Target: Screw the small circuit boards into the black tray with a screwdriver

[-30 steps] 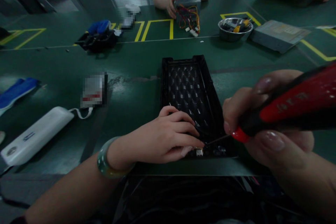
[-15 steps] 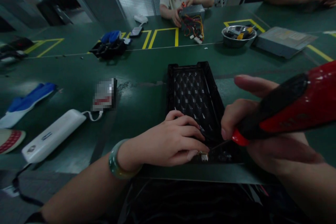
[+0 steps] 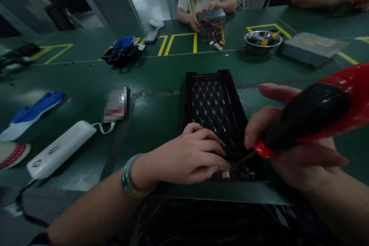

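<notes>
A black plastic tray-like case (image 3: 209,100) with a quilted pattern of bumps lies on the table in front of me. My left hand (image 3: 193,155) rests over its near left part, fingers curled, thumb and index finger closed at a small silver-and-brass metal part (image 3: 225,173) by the near edge. In my right hand (image 3: 302,161) is a screwdriver (image 3: 314,111) with a thick red and black handle. Its thin shaft slants down left, the tip beside the metal part and my left fingertips. Exactly where the tip touches, I cannot tell.
A white power bank (image 3: 62,150) is cabled to a blurred device (image 3: 117,103) at left, near a blue-white glove (image 3: 31,115). Ahead are a black bin (image 3: 121,52), a metal bowl of tools (image 3: 263,42) and a grey metal box (image 3: 314,48). A person across handles a wired metal unit (image 3: 213,19).
The screwdriver's handle has turned and tilted slightly in my right hand. My left hand stays in place on the case. The view has shifted a little.
</notes>
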A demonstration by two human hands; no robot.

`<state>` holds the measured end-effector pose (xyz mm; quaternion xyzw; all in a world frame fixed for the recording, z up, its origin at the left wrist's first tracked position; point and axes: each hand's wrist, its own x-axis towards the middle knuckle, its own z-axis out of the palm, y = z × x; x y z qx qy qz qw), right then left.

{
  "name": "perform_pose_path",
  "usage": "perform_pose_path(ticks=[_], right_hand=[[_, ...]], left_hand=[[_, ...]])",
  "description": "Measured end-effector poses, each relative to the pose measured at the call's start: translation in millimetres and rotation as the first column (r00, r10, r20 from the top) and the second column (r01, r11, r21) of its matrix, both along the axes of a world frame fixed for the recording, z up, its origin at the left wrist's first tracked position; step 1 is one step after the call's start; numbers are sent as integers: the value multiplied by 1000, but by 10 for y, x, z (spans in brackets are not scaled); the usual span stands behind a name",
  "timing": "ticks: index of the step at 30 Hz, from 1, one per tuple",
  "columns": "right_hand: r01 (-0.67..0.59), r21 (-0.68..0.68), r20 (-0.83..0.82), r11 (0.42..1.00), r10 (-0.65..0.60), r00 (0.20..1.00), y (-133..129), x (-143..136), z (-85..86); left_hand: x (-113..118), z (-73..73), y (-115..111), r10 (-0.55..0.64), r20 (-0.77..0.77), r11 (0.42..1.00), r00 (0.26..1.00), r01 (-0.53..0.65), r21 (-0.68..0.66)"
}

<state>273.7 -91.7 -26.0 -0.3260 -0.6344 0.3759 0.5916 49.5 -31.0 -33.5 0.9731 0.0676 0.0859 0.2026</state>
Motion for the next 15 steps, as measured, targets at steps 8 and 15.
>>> perform_pose_path(ticks=[8, 15], right_hand=[[-164, 112, -56, 980, 171, 984, 24, 71, -71], [132, -33, -162, 991, -135, 977, -53, -25, 97]], left_hand=[[-1, 30, 2, 0, -15, 1000, 1000, 0, -10], [-4, 16, 8, -1, 4, 1000, 1000, 1, -14]])
